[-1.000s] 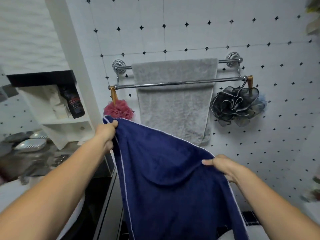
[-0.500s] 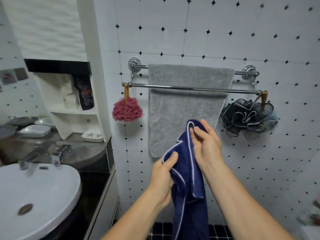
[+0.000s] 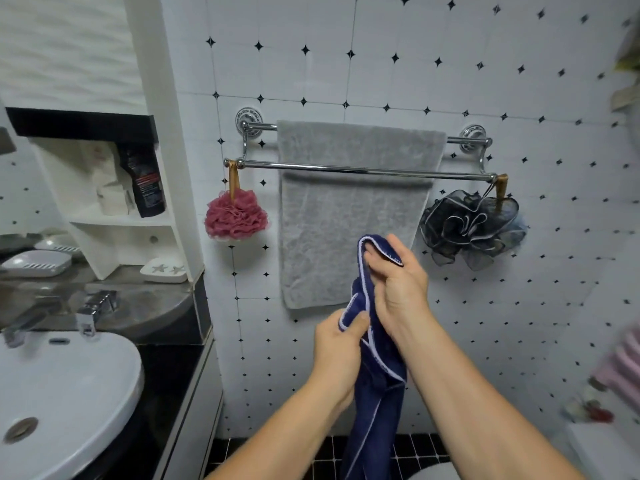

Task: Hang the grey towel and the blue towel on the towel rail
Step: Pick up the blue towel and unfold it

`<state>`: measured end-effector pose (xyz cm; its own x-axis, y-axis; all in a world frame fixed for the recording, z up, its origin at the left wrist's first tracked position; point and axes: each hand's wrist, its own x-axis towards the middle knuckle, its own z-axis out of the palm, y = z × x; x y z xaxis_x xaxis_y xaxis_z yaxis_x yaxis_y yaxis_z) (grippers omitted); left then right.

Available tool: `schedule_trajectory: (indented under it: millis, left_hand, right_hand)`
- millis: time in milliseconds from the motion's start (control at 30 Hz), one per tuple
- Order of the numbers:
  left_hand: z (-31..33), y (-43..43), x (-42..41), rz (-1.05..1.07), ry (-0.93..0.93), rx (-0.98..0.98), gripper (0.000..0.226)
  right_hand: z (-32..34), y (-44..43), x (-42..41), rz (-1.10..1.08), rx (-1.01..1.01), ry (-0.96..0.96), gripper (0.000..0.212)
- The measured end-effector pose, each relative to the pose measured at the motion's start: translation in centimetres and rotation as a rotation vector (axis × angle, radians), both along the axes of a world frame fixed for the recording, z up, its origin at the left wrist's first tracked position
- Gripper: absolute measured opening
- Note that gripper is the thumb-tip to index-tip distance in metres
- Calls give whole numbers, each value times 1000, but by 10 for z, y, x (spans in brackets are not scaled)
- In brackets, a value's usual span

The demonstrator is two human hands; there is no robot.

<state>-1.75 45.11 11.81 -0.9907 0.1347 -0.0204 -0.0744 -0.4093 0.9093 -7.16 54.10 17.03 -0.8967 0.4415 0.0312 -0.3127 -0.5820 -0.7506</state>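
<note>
A chrome double towel rail [image 3: 346, 167] is fixed to the tiled wall ahead. The grey towel [image 3: 346, 216] hangs over its back bar, behind the bare front bar. In front of and below the grey towel I hold the blue towel [image 3: 375, 403], folded lengthwise and hanging down in a narrow bunch. My right hand [image 3: 398, 282] grips its top corner with the white-edged hem over my fingers. A little lower and to the left, my left hand [image 3: 337, 351] pinches its edge.
A pink bath pouf [image 3: 236, 216] hangs from the rail's left end and a black one [image 3: 471, 230] from the right end. A white basin [image 3: 62, 403], tap [image 3: 93, 310] and shelf unit [image 3: 114, 209] with a dark bottle stand at left.
A second ago the blue towel was spread wide between my hands. My hands have come together and folded it into a narrow strip, and my view has shifted left and down.
</note>
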Motion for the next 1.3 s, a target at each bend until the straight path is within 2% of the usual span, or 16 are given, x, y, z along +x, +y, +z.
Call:
schedule_trajectory:
  millis: [100,133,233,333,400,467,567,667,767,833,967,1167,1300]
  left_hand:
    - [4,-1,-7,-30,-81,-10,23]
    - [6,-2,-10,-18,-133,6,20]
    - [13,-6,-24,70,-300,136,16]
    - [25,-10,-34,99,-366,269,19]
    - [26,-11,-39,121,-391,291,16]
    - [25,-12,-43,123,-399,291,13]
    - [21,-15,-45,99,-397,279,11]
    - [15,-23,-48,73,-328,155,13]
    - [13,-34,-45,12,-234,56,17]
    - [16,-36,-37,-30,-235,81,21]
    - [20,-36,-24,-90,-300,194,38]
    - [24,-49,-25,-118,-288,33,38]
    - [26,-51,-33,-105,-318,-71,43]
  right_hand:
    - [-6,10,3,89,135,-61,66]
    - [-8,15,5,102,249,-86,69]
    - [-16,30,22,52,785,-120,67]
    - [-29,35,48,44,1134,-17,50]
    - [-41,33,59,85,1418,1,53]
    - [-51,31,59,26,1551,11,50]
    - [-60,25,52,-105,1451,45,30]
    - [-53,24,40,-83,1100,-120,15]
    - [-41,21,28,-110,898,-208,28]
    - [-35,6,27,-87,938,-173,25]
    - [-38,-20,33,-87,1151,-63,13]
    - [-33,-21,34,14,1189,-15,10]
    - [-41,-26,39,138,1127,-44,17]
